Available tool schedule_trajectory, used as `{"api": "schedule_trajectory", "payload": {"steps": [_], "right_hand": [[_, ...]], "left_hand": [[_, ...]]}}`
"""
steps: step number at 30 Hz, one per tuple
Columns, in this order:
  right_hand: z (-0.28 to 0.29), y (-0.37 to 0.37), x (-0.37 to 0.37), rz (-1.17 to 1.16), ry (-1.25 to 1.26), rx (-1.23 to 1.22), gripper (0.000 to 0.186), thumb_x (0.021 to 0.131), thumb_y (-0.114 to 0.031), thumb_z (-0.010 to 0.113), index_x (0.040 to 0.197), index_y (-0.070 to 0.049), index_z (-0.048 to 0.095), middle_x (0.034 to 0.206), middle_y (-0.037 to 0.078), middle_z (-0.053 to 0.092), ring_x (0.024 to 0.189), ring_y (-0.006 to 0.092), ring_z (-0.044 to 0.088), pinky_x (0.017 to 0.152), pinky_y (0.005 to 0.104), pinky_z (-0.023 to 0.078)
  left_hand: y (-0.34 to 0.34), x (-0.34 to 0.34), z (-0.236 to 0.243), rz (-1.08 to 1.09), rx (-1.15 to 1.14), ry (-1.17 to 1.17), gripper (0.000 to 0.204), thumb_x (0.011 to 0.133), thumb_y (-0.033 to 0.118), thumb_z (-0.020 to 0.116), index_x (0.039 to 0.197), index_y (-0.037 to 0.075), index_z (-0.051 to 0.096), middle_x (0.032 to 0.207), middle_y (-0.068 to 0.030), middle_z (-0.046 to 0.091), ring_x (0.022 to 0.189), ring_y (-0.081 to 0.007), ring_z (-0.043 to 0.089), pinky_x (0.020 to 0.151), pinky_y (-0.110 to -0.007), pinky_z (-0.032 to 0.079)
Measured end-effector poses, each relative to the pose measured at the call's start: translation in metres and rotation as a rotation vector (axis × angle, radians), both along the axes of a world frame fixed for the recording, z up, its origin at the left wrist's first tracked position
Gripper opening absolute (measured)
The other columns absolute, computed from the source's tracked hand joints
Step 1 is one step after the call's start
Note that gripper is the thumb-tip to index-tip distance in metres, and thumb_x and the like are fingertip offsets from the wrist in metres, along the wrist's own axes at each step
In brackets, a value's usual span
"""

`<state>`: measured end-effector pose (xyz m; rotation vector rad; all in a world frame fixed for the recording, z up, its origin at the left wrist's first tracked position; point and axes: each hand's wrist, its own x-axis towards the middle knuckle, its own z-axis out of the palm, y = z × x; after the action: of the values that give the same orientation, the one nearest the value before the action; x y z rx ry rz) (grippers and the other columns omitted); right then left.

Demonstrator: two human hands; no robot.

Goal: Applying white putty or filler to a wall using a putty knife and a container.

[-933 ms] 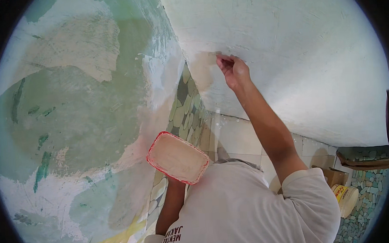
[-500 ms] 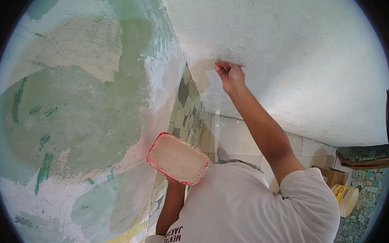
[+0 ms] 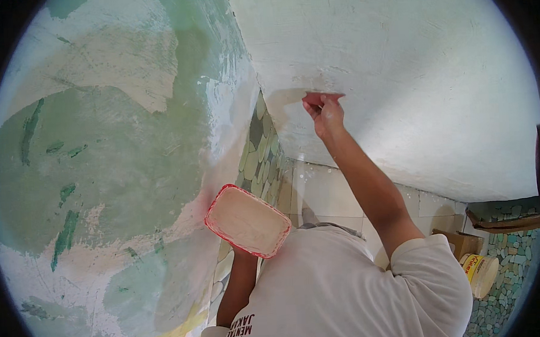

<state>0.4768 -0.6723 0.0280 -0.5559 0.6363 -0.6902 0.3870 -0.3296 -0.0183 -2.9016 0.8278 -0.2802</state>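
My right hand (image 3: 327,115) is closed on a thin red flat scraper (image 3: 320,97) against the lower part of the pale right wall (image 3: 397,54), close to the corner. My left hand (image 3: 245,251) is underneath a red-rimmed rectangular tub (image 3: 247,220) coated inside with beige paste and grips it from below; its fingers are mostly hidden. The tub is beside the patchy green-and-white wall (image 3: 113,169) on the left.
Pebble-pattern tiling (image 3: 257,142) runs along the corner. Below are light floor tiles (image 3: 328,190), yellow tape (image 3: 172,335) at the lower left, and, at the right, a cardboard box (image 3: 463,244), a white-and-yellow bucket (image 3: 481,275) and turquoise pebble flooring (image 3: 505,303).
My right hand has moved downward along the right wall, and the red scraper in it now shows more broadly. My left hand and the tub have barely moved.
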Motion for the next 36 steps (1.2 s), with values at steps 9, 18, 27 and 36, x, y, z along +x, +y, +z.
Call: {"api": "schedule_trajectory", "payload": {"steps": [9, 18, 27, 36], "right_hand": [[0.061, 0.025, -0.013, 0.031, -0.130, -0.094, 0.025, 0.095, -0.009, 0.038, 0.116, 0.003, 0.042, 0.107, 0.018, 0.056, 0.089, 0.0281, 0.060, 0.073, 0.0388, 0.056], [0.082, -0.003, -0.003, 0.088, -0.161, -0.057, 0.019, 0.093, -0.007, 0.038, 0.106, 0.005, 0.047, 0.097, 0.017, 0.059, 0.086, 0.0282, 0.061, 0.071, 0.0382, 0.057], [0.045, 0.006, -0.021, 0.058, -0.080, 0.006, 0.021, 0.092, -0.008, 0.037, 0.107, 0.003, 0.047, 0.100, 0.019, 0.060, 0.087, 0.0277, 0.061, 0.072, 0.0394, 0.056], [0.114, 0.011, -0.033, 0.022, -0.224, -0.164, 0.021, 0.093, -0.009, 0.037, 0.104, 0.004, 0.050, 0.100, 0.019, 0.060, 0.086, 0.0270, 0.061, 0.075, 0.0375, 0.056]], "left_hand": [[0.002, 0.001, 0.004, 0.123, 0.603, -0.384, 0.068, 0.089, 0.059, 0.031, 0.142, 0.017, 0.028, 0.146, -0.0069, 0.029, 0.135, -0.0285, 0.023, 0.111, -0.054, 0.012], [0.001, 0.001, -0.001, 0.240, 0.779, -0.592, 0.068, 0.088, 0.059, 0.032, 0.141, 0.017, 0.029, 0.144, -0.0077, 0.031, 0.132, -0.0293, 0.026, 0.109, -0.055, 0.015], [-0.014, 0.003, -0.003, 0.358, 0.952, -0.799, 0.068, 0.088, 0.060, 0.034, 0.140, 0.016, 0.030, 0.142, -0.0086, 0.033, 0.130, -0.0301, 0.029, 0.108, -0.055, 0.018], [-0.021, 0.003, -0.008, 0.473, 1.137, -0.998, 0.069, 0.087, 0.060, 0.036, 0.140, 0.016, 0.031, 0.141, -0.0094, 0.035, 0.128, -0.0309, 0.033, 0.107, -0.056, 0.021]]}}
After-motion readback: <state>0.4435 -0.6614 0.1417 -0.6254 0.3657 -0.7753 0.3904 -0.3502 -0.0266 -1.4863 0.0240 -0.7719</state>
